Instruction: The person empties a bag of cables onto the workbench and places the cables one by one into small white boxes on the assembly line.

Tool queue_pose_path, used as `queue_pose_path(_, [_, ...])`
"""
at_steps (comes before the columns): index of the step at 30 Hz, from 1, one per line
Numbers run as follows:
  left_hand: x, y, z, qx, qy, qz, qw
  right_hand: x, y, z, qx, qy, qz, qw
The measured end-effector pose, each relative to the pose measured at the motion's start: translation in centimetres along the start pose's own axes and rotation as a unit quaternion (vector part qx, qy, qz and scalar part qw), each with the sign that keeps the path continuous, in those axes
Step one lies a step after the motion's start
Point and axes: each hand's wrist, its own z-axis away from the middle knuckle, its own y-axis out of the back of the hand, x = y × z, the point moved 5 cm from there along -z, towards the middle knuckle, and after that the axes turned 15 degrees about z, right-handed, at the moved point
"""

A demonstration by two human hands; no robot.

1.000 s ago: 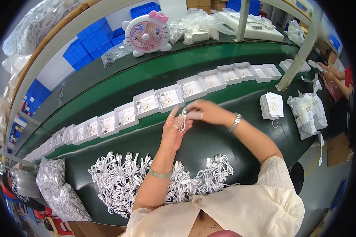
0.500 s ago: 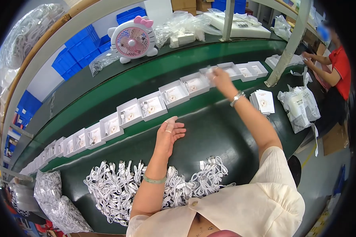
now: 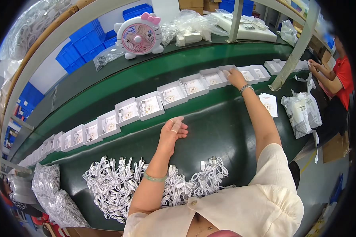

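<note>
My right hand (image 3: 237, 78) reaches to an open white box (image 3: 223, 70) in the row on the green belt. Its fingers are together at the box; what they hold, if anything, is hidden. My left hand (image 3: 173, 132) hovers over the dark table, fingers loosely bent and apart, holding nothing. Nearby in the row, an open box (image 3: 151, 106) contains a white cable and a printed card. To the left of my right hand, another box (image 3: 213, 79) shows a printed card. A pile of coiled white cables (image 3: 110, 185) lies around my left forearm.
Printed cards (image 3: 268, 104) lie right of my right forearm, beside a plastic bag (image 3: 302, 112). A bag of cables (image 3: 57, 197) sits at left. Behind the belt stand a pink-and-white fan (image 3: 139, 37) and a metal post (image 3: 292, 59). A person in red (image 3: 342, 75) works at far right.
My right hand has moved slightly right along the row, uncovering a box with a card. My left hand stays nearly in place. The whole view has shifted a little.
</note>
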Motion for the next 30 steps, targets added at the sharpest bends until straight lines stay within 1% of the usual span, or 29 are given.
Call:
queue_pose_path(1, [0.3,0.3,0.1,-0.002,-0.023,-0.029,0.999,-0.7,0.5,0.8,-0.001,0.001,-0.002,1.000])
queue_pose_path(2, [0.4,0.2,0.0,-0.006,-0.046,-0.057,0.997,-1.3,1.5,1.9,0.012,0.032,-0.041,0.999])
queue_pose_path(3, [0.4,0.0,0.0,-0.006,-0.047,-0.058,0.997,-2.0,2.7,3.1,0.026,0.063,-0.080,0.995])
queue_pose_path(4, [0.6,-0.2,0.0,-0.004,-0.065,-0.089,0.994,-2.3,3.4,4.1,0.025,0.064,-0.082,0.994])
queue_pose_path(5, [0.9,-0.4,0.1,-0.001,-0.082,-0.119,0.990,-3.0,4.0,5.3,0.038,0.088,-0.118,0.988])
queue_pose_path(6, [1.3,-0.4,0.3,0.007,-0.083,-0.120,0.989,-4.0,4.5,6.7,0.047,0.114,-0.154,0.980])
queue_pose_path(7, [2.0,-0.8,0.6,-0.025,-0.099,-0.152,0.983,-5.2,5.2,8.5,0.038,0.120,-0.161,0.979])
queue_pose_path(8, [2.8,-0.9,1.2,-0.056,-0.113,-0.183,0.975,-7.2,5.6,10.9,-0.054,0.169,-0.204,0.963])
queue_pose_path(9, [3.9,-1.3,1.9,-0.070,-0.104,-0.223,0.967,-8.9,6.3,13.6,-0.147,0.214,-0.245,0.934])
queue_pose_path(10, [4.9,-1.6,3.0,-0.089,-0.096,-0.270,0.954,-10.5,7.5,16.5,-0.189,0.306,-0.192,0.913])
queue_pose_path(11, [5.8,-1.7,3.9,-0.109,-0.089,-0.317,0.938,-11.9,8.6,19.5,-0.224,0.395,-0.136,0.881])
queue_pose_path(12, [6.6,-1.2,5.1,-0.101,-0.091,-0.319,0.938,-12.8,9.6,22.3,-0.274,0.422,-0.122,0.855])
queue_pose_path(13, [7.3,-0.7,6.5,-0.097,-0.110,-0.439,0.887,-13.3,9.9,25.0,-0.321,0.446,-0.107,0.829])
queue_pose_path(14, [7.8,-0.3,7.8,-0.093,-0.128,-0.552,0.819,-13.5,9.7,27.5,-0.273,0.514,-0.115,0.805])
queue_pose_path(15, [8.2,0.6,9.3,-0.070,-0.163,-0.609,0.773,-13.7,9.3,29.8,-0.222,0.577,-0.122,0.777])
queue_pose_path(17, [7.6,1.7,11.5,-0.028,-0.179,-0.712,0.678,-14.0,8.7,33.0,-0.256,0.575,-0.122,0.768])
queue_pose_path(18, [6.9,2.0,11.8,0.008,-0.151,-0.729,0.668,-13.9,7.8,33.5,-0.217,0.568,-0.130,0.783])
queue_pose_path(19, [6.2,1.9,11.9,0.006,-0.153,-0.730,0.666,-13.9,6.8,33.5,-0.214,0.567,-0.130,0.785])
queue_pose_path(21, [4.3,2.1,11.4,0.030,-0.118,-0.781,0.613,-13.5,5.3,32.4,-0.219,0.490,-0.213,0.816])
queue_pose_path(22, [3.8,2.2,11.2,0.048,-0.180,-0.749,0.635,-13.6,5.3,32.1,-0.192,0.454,-0.254,0.832])
queue_pose_path(23, [3.5,2.4,10.8,0.045,-0.184,-0.749,0.635,-13.6,4.6,32.0,-0.189,0.452,-0.252,0.835])
queue_pose_path(25, [3.0,2.8,9.5,0.045,-0.191,-0.683,0.704,-12.6,3.6,30.9,-0.119,0.365,-0.330,0.862])
queue_pose_path(26, [2.9,2.9,9.1,0.063,-0.231,-0.655,0.717,-12.4,3.1,30.5,-0.097,0.337,-0.352,0.868])
queue_pose_path(27, [2.4,3.4,8.8,0.061,-0.230,-0.653,0.719,-12.0,2.7,30.4,-0.077,0.309,-0.373,0.872])
queue_pose_path(28, [2.5,3.6,8.8,0.072,-0.236,-0.623,0.742,-11.8,2.6,30.3,-0.103,0.234,-0.405,0.878])
queue_pose_path(29, [2.7,4.1,8.9,0.083,-0.241,-0.592,0.764,-11.6,1.9,30.2,-0.091,0.193,-0.468,0.857])
queue_pose_path(30, [2.8,4.5,9.1,0.111,-0.259,-0.547,0.788,-11.2,1.7,30.1,-0.086,0.167,-0.484,0.855])
